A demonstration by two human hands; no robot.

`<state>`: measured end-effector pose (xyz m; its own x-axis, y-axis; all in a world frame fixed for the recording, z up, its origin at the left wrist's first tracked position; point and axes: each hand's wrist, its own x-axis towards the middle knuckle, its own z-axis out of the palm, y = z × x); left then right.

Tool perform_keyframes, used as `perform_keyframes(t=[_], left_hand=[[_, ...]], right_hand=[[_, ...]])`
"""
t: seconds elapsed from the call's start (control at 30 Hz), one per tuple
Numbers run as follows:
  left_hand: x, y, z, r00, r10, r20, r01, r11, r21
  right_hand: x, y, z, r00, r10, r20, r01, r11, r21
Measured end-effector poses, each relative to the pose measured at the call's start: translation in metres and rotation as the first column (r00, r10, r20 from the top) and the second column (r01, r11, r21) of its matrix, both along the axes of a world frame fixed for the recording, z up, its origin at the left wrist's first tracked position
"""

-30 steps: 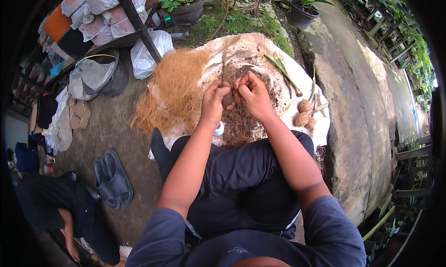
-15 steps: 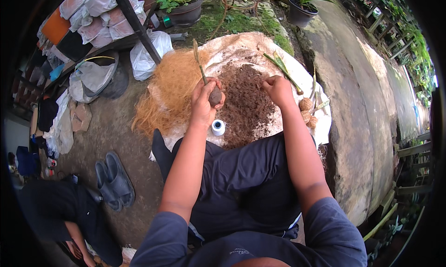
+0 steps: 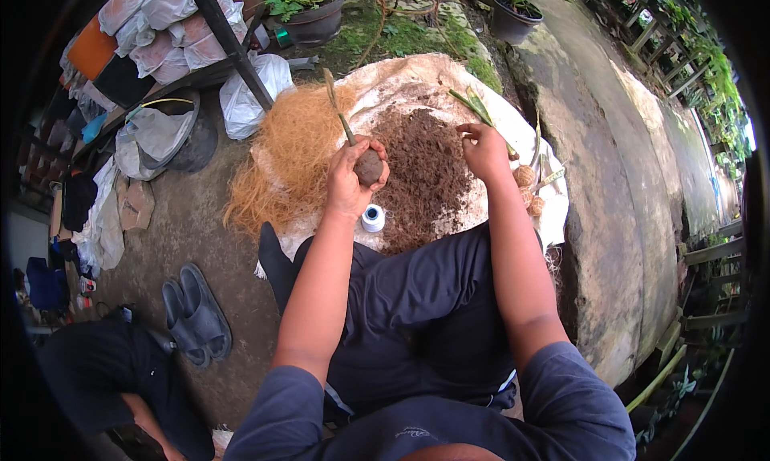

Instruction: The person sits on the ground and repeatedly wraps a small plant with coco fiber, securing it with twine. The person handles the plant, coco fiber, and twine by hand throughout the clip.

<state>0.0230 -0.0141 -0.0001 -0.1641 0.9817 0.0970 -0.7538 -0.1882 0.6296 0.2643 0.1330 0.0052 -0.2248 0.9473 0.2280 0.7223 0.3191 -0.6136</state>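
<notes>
Head view looks down past our dark shirt and lap, where we see both forearms reaching forward. Our left hand point(image 3: 350, 180) is closed around a brown soil ball point(image 3: 369, 167) with a plant stem point(image 3: 338, 112) rising out of it, held just above the near edge of the soil heap point(image 3: 425, 172). Our right hand point(image 3: 484, 150) hovers over the far right of that heap, fingers curled; we cannot tell whether it grips anything. A small white spool point(image 3: 373, 218) sits by our knee, just below the held ball. Left of the heap lies a mound of tan coconut fibre point(image 3: 285, 160); right of it rest two finished fibre balls point(image 3: 527, 188) and some green cuttings point(image 3: 477, 108). All this lies on a pale sack sheet point(image 3: 385, 76) over a concrete floor point(image 3: 200, 244). Grey sandals point(image 3: 196, 313) lie at our left. Farther off we see plastic bags point(image 3: 253, 92), potted plants point(image 3: 309, 12) and a mossy stone ledge point(image 3: 618, 188).
</notes>
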Motion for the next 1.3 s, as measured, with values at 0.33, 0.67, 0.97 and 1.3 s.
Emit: perform_keyframes(t=[0.33, 0.67, 0.97, 1.3], left_hand=[[0.010, -0.003, 0.011, 0.990, -0.027, -0.136, 0.019, 0.998, -0.056], [0.024, -0.005, 0.018, 1.000, -0.004, -0.006, 0.004, 0.999, 0.037], [0.040, 0.005, 0.000, 0.946, 0.141, -0.291, -0.162, 0.986, -0.049], [0.033, -0.006, 0.007, 0.920, 0.046, -0.390, -0.007, 0.995, 0.101]], right_hand=[[-0.030, -0.035, 0.020, 0.945, 0.108, -0.308, -0.180, 0.960, -0.216], [-0.090, -0.112, 0.033, 0.436, -0.126, -0.891, -0.783, 0.435, -0.445], [-0.096, -0.113, 0.013, 0.412, 0.008, -0.911, -0.674, 0.676, -0.298], [-0.084, -0.100, 0.018, 0.248, -0.256, -0.934, -0.744, 0.568, -0.353]])
